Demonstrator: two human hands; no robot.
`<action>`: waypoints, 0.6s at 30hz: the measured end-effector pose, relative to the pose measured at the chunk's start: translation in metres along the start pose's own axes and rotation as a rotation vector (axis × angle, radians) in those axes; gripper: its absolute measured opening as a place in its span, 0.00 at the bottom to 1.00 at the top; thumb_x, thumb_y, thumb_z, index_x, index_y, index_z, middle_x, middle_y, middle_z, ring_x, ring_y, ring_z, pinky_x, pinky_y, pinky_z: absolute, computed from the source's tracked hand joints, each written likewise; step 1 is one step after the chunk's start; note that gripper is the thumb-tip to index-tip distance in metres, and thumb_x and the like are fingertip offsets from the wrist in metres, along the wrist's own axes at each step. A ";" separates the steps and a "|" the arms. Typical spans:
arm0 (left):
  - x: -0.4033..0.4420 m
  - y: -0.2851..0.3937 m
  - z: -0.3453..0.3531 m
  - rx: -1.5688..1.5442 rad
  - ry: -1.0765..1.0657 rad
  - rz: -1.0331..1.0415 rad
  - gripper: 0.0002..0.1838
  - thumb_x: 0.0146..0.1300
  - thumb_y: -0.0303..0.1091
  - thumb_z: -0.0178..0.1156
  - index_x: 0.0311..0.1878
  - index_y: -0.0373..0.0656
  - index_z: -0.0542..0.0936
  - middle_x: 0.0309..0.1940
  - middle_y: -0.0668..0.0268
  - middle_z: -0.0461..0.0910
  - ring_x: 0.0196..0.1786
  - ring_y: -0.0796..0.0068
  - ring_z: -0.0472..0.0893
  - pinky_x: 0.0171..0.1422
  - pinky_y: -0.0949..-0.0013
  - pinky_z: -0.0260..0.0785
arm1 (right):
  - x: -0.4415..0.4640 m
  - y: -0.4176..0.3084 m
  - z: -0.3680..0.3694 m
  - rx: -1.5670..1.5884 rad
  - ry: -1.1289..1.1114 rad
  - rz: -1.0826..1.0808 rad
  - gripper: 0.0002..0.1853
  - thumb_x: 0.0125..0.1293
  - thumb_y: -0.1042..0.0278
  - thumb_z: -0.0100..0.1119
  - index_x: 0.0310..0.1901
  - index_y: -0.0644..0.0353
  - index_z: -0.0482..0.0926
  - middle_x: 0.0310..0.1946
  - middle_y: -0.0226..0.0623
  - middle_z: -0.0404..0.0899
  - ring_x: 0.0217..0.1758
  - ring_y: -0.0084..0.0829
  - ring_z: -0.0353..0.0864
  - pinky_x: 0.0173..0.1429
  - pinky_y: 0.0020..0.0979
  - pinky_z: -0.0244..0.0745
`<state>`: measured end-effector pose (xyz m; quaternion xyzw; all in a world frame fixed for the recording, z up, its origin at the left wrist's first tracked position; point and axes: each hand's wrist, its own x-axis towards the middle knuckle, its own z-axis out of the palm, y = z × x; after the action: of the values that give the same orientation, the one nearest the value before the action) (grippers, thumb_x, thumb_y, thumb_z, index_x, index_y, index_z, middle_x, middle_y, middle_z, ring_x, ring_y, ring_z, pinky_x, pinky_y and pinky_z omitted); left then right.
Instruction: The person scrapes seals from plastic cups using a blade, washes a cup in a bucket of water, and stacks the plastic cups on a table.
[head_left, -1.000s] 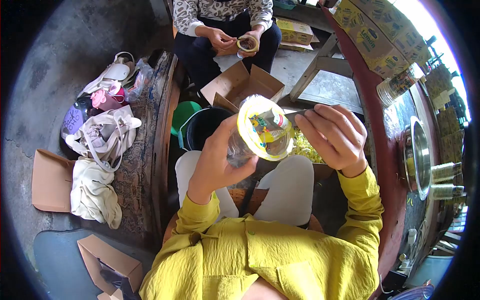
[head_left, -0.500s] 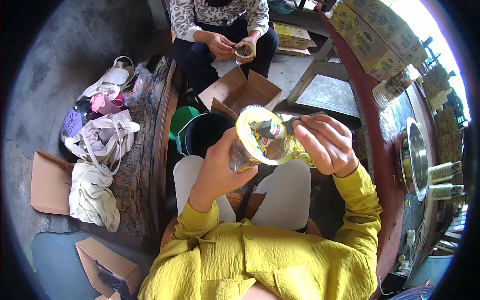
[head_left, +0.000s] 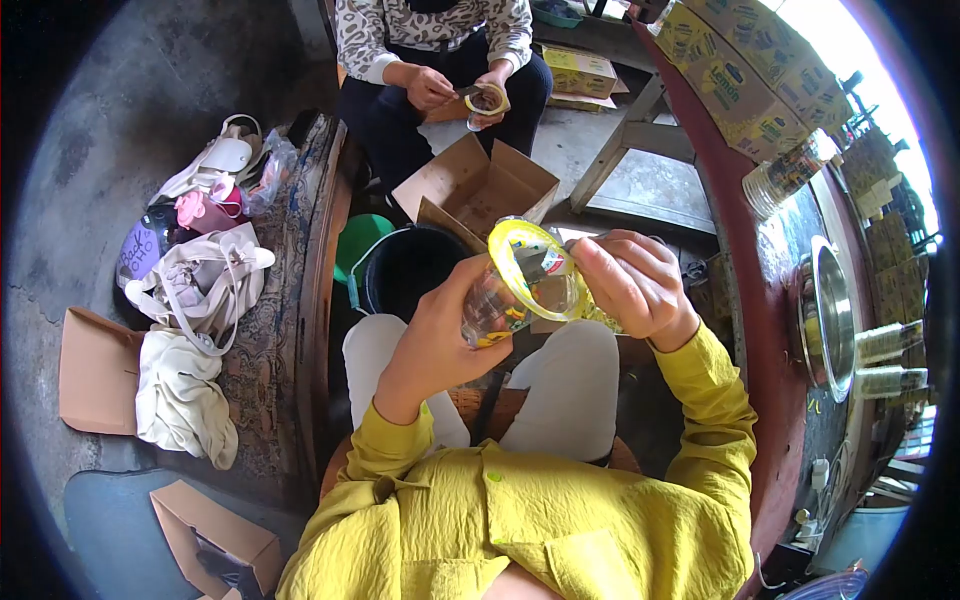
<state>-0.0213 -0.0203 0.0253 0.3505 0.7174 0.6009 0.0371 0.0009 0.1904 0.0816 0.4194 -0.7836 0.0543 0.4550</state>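
My left hand (head_left: 437, 325) is wrapped round a clear plastic cup (head_left: 490, 308) with a yellow rim and colourful printing. The cup is tilted, its opening turned toward my right hand. My right hand (head_left: 635, 285) is closed in a pinch close to the rim. A dark flat blade, like a knife, is mostly hidden behind its fingers. Below my hands, between my knees, yellow material shows partly.
Across from me a person (head_left: 440, 50) holds another cup (head_left: 485, 100) and a dark blade. An open cardboard box (head_left: 480, 190) and a dark bucket (head_left: 415, 268) stand between us. Bags lie at left. At right, a metal basin (head_left: 830, 315) and stacked cups (head_left: 885, 382) sit on a table.
My right hand has turned and moved slightly left and down, so the blade that showed inside the cup is now mostly hidden. The cup has tilted further toward the right.
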 end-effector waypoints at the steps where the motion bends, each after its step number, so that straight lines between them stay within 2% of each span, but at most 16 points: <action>1: 0.001 0.001 0.001 -0.026 -0.003 -0.013 0.33 0.38 0.24 0.63 0.53 0.40 0.64 0.35 0.60 0.75 0.35 0.71 0.78 0.42 0.72 0.69 | 0.000 0.001 0.001 -0.010 0.020 -0.004 0.26 0.45 0.78 0.55 0.51 0.71 0.68 0.21 0.33 0.75 0.24 0.27 0.76 0.29 0.26 0.73; 5: 0.002 0.012 0.004 -0.075 0.099 -0.006 0.37 0.39 0.23 0.63 0.58 0.41 0.61 0.36 0.61 0.75 0.34 0.73 0.77 0.42 0.73 0.69 | -0.001 0.003 -0.002 -0.023 0.008 0.025 0.26 0.45 0.77 0.55 0.51 0.72 0.68 0.22 0.34 0.75 0.23 0.28 0.76 0.29 0.27 0.73; 8: -0.001 0.004 0.002 -0.101 -0.012 -0.097 0.33 0.41 0.23 0.62 0.55 0.37 0.62 0.38 0.63 0.76 0.40 0.75 0.77 0.49 0.72 0.67 | -0.006 0.004 -0.005 -0.011 -0.043 0.051 0.26 0.45 0.77 0.55 0.50 0.72 0.68 0.21 0.34 0.75 0.22 0.28 0.75 0.28 0.27 0.72; 14: 0.001 0.007 0.006 -0.112 -0.073 -0.113 0.34 0.41 0.24 0.63 0.55 0.36 0.62 0.42 0.61 0.75 0.46 0.75 0.75 0.52 0.73 0.65 | -0.008 0.004 0.003 0.005 -0.031 0.034 0.27 0.45 0.77 0.56 0.52 0.72 0.67 0.21 0.34 0.75 0.23 0.28 0.75 0.29 0.27 0.72; 18: 0.002 -0.005 0.008 -0.242 -0.156 0.013 0.41 0.42 0.25 0.63 0.62 0.37 0.56 0.42 0.59 0.74 0.41 0.73 0.76 0.46 0.74 0.67 | -0.006 0.006 0.004 0.029 -0.022 0.037 0.28 0.45 0.76 0.57 0.52 0.72 0.66 0.21 0.34 0.75 0.23 0.28 0.75 0.28 0.27 0.71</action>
<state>-0.0211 -0.0130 0.0189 0.3938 0.6325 0.6539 0.1310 -0.0042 0.1960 0.0760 0.4123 -0.7953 0.0694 0.4390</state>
